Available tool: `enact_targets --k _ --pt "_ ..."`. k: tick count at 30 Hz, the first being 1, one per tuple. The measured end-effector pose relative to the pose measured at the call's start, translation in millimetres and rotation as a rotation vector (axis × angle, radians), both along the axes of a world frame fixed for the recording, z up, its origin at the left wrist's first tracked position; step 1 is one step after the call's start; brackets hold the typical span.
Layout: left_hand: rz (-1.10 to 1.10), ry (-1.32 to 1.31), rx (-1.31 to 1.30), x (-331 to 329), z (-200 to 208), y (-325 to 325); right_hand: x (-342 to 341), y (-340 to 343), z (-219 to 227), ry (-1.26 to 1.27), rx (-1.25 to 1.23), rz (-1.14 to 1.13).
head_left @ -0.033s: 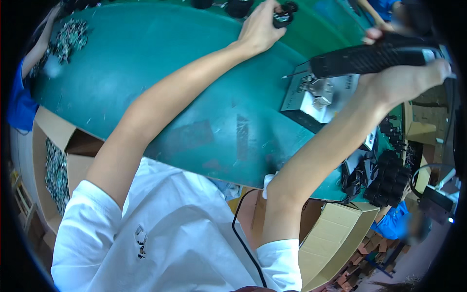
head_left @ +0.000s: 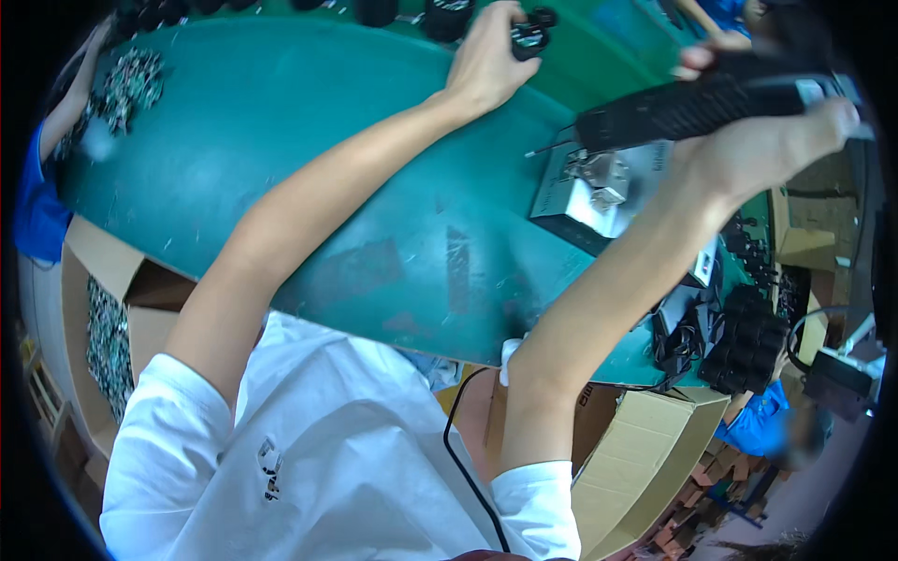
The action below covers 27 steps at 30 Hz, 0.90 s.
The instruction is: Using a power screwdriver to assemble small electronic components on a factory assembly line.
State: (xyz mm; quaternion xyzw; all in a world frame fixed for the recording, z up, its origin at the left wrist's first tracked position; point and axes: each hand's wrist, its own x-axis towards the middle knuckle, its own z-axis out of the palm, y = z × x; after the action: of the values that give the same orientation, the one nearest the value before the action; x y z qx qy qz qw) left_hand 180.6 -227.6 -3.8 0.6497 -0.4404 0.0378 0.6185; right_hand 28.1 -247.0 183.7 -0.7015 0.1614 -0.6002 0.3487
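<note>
At the far middle of the green workbench (head_left: 383, 187), my left hand (head_left: 486, 64) is closed on a small black part with rounded ends (head_left: 529, 39); its kind I cannot make out. My right hand (head_left: 748, 154) is wrapped round a black electric screwdriver (head_left: 645, 114), held nearly level with its thin bit pointing left. The screwdriver is above a box-shaped screw feeder (head_left: 561, 192), which carries a metal mechanism (head_left: 599, 178) on its top. The bit's tip is over the feeder's far left corner, apart from my left hand.
Black round parts (head_left: 449, 17) line the far edge. Small metal pieces (head_left: 131, 89) are heaped at the far left, near a co-worker's arm (head_left: 65, 107). Cardboard boxes (head_left: 645, 425) stand below the near edge. Black cables (head_left: 678, 341) and stacked black parts (head_left: 746, 346) crowd the right.
The whole view has shifted slightly. The screwdriver in my right hand has moved a little left over the feeder. My left hand still grips the black part.
</note>
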Motion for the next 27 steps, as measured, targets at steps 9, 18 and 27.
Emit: enact_targets --k 9,18,27 --pt "-0.321 -0.098 -0.168 -50.7 44.0 -1.4 6.0 60.5 37.6 -0.120 0.426 0.199" --pt "1.449 -1.334 1.195 -148.9 180.6 4.6 5.4 38.0 15.6 -0.313 0.273 0.472" --pt "1.831 -1.738 1.465 -144.0 194.1 0.7 -2.6 31.2 19.6 -0.283 0.226 0.357"
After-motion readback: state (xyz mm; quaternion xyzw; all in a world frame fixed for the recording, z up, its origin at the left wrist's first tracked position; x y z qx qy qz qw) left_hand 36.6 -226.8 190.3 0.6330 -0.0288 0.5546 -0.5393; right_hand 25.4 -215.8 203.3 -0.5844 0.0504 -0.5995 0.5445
